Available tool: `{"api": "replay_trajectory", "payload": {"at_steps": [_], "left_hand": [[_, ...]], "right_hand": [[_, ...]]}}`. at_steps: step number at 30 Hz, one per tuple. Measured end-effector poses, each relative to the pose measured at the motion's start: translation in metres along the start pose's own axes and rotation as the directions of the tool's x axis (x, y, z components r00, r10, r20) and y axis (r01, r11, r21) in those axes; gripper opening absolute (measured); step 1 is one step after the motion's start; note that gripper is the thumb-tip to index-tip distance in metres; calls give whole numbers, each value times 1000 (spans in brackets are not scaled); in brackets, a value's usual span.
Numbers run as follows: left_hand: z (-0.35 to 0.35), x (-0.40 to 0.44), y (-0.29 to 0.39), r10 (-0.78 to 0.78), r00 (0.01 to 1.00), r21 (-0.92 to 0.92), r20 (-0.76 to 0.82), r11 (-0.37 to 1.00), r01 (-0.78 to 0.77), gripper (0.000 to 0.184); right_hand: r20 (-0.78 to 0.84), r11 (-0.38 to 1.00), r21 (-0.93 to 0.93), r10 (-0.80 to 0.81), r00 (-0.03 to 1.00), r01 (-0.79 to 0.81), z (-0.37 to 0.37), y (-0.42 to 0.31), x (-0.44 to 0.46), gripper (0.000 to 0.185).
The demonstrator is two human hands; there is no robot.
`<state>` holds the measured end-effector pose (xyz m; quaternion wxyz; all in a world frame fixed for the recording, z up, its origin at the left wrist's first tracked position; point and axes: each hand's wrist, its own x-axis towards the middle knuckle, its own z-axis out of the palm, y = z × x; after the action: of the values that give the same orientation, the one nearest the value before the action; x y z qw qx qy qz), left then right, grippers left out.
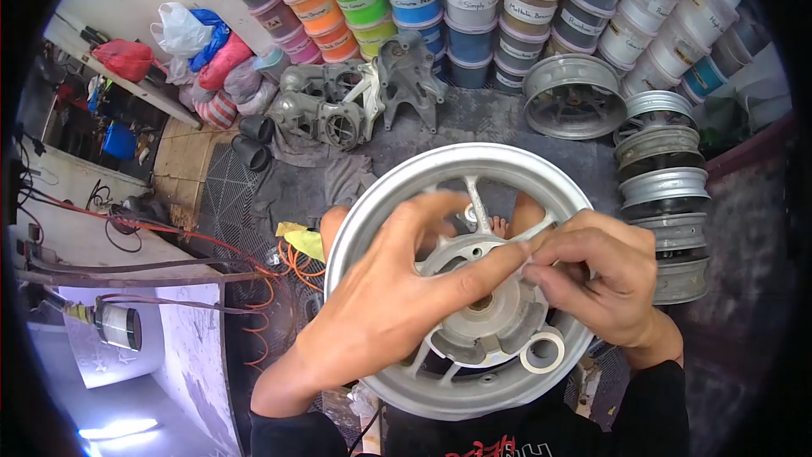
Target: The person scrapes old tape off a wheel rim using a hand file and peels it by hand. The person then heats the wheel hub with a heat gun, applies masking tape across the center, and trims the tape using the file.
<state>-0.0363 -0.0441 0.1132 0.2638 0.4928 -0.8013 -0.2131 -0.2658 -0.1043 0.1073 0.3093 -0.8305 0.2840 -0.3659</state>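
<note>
A silver wheel rim with spokes lies across the person's lap. My left hand is over the hub, its thumb stretched toward my right hand and its other fingers bent and partly blurred. Above the hub's right side, my right hand is closed with thumb and fingertips pinched together; what lies between them is too small to make out. A roll of pale tape rests on the rim's lower right. Another small pale ring shows by the upper spoke, near my left fingers.
Labelled tubs are stacked along the back. Grey metal castings, a wheel and a stack of rims stand on the floor. Orange hoses and a yellow cloth lie at left, beside a white booth wall.
</note>
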Motion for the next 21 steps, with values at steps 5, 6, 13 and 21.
{"api": "replay_trajectory", "payload": {"at_steps": [5,6,13,21], "left_hand": [[9,4,-3,-102,977,176,-187,975,135,59],[5,5,-2,-157,955,130,-253,972,194,57],[2,-10,-32,-198,969,-225,-149,961,162,31],[10,-15,-41,-317,944,-596,-89,777,205,64]], "right_hand": [[-94,999,-16,-44,995,43,-3,-3,9,20],[-105,999,9,-46,993,47,-3,0,9,20],[-115,978,202,78,990,-53,-1,17,0,19],[-85,986,151,80,993,-66,7,23,1,20]]}}
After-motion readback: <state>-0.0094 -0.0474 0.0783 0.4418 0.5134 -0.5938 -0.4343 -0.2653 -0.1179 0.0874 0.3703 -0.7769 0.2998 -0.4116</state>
